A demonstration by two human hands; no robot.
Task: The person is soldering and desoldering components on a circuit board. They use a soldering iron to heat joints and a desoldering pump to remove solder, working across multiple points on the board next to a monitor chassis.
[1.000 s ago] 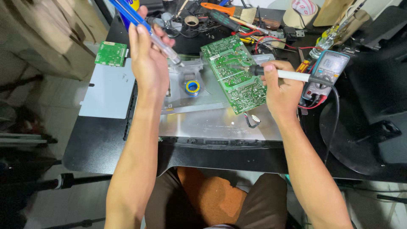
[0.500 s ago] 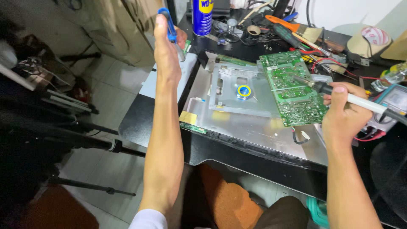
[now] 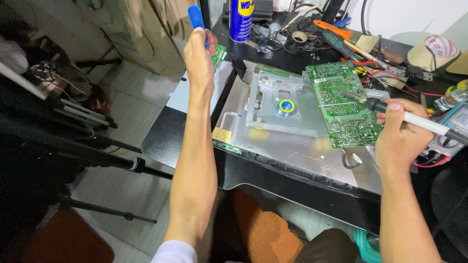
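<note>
**Soldering iron on the board, blue tool lifted off the left edge**

The right hand [image 3: 397, 139] is closed around a soldering iron [image 3: 390, 109], fingers wrapped on its white handle. The iron's long axis runs nearly level across the view, handle out to the right and slightly lower, tip pointing left and a little up. The tip rests on the green circuit board [image 3: 343, 104], near its middle; whether it touches a joint is too small to tell.

The board lies flat on a grey metal back panel [image 3: 292, 146], its long side running away from the person and tilted slightly left. Its right edge sits near a multimeter [image 3: 456, 129] with red leads, so that side is crowded. A small solder reel [image 3: 286, 107] with a blue and yellow face lies on the panel left of the board, apart from it.

The left hand [image 3: 199, 51] is raised above the table's left edge, gripping a blue tool [image 3: 197, 17] that stands nearly upright. Below and left of it the tiled floor [image 3: 131, 102] is open as far as a black tripod [image 3: 83, 146]. Behind the panel, a spray can [image 3: 241, 19], a paintbrush [image 3: 341, 31] and loose cables fill the back of the black table [image 3: 161, 139].
</note>
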